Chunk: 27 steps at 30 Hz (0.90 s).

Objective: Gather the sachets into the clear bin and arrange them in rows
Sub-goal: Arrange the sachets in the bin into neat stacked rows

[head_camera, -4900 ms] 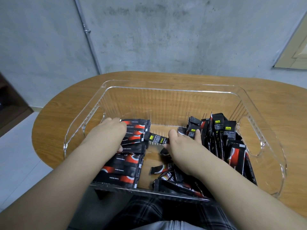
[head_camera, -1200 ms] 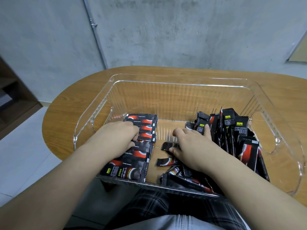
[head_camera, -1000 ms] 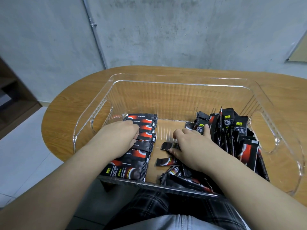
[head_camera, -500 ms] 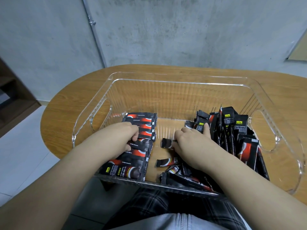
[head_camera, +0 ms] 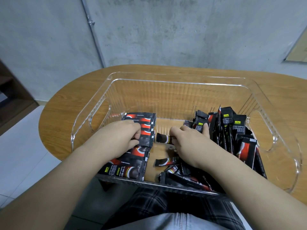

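A clear bin (head_camera: 179, 77) stands on the wooden table and holds several black-and-red sachets. A flat overlapping row of sachets (head_camera: 139, 120) runs along its left side. My left hand (head_camera: 121, 135) rests on that row, its fingers curled around a sachet in the middle of it. My right hand (head_camera: 187, 140) pinches one sachet (head_camera: 162, 138) by its end and holds it level next to the row. A loose pile of sachets (head_camera: 232, 130) stands and leans at the right. A few loose sachets (head_camera: 163, 162) lie near the front wall.
The oval wooden table (head_camera: 66, 113) ends at a rounded edge on the left, with grey floor beyond. A concrete wall with a thin pipe (head_camera: 93, 30) stands behind. The bin's near wall overhangs my lap.
My right hand has picked one sachet out of the loose ones and carried it left toward the row. My left hand stayed on the row, its fingers curling tighter.
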Tool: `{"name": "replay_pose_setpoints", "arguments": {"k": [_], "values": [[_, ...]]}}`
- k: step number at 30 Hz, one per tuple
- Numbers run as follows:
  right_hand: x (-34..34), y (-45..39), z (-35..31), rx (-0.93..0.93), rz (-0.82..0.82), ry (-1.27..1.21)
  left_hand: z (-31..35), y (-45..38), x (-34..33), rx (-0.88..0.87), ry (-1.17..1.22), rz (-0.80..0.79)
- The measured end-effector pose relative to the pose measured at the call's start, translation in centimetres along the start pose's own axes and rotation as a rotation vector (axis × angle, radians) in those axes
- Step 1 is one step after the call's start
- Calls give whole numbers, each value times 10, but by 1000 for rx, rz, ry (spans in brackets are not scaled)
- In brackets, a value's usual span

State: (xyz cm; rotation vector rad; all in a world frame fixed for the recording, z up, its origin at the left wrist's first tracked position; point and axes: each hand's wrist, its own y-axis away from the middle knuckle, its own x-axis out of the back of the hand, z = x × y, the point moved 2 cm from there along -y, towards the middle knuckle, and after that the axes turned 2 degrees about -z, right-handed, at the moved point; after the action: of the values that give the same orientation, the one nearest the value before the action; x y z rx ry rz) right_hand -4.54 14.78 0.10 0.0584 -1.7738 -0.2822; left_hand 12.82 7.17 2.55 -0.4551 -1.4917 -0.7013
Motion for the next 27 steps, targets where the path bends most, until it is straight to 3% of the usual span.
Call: {"name": "replay_pose_setpoints", "arguments": {"k": [3, 6, 11, 18, 24, 27], "values": [[2, 0, -1, 7, 15, -50, 11, -8, 4, -49, 148, 86], [3, 0, -2, 11, 23, -81, 29, -19, 3, -91, 280, 57], [4, 1, 0, 15, 44, -110, 35, -24, 3, -45, 291, -13], [2, -3, 3, 0, 53, -107, 4, -2, 12, 89, 218, 17], [1, -5, 4, 3, 70, -190, 23, 1, 8, 7, 203, 71], [1, -4, 5, 16, 80, -193, 17, 2, 12, 53, 176, 27]]}}
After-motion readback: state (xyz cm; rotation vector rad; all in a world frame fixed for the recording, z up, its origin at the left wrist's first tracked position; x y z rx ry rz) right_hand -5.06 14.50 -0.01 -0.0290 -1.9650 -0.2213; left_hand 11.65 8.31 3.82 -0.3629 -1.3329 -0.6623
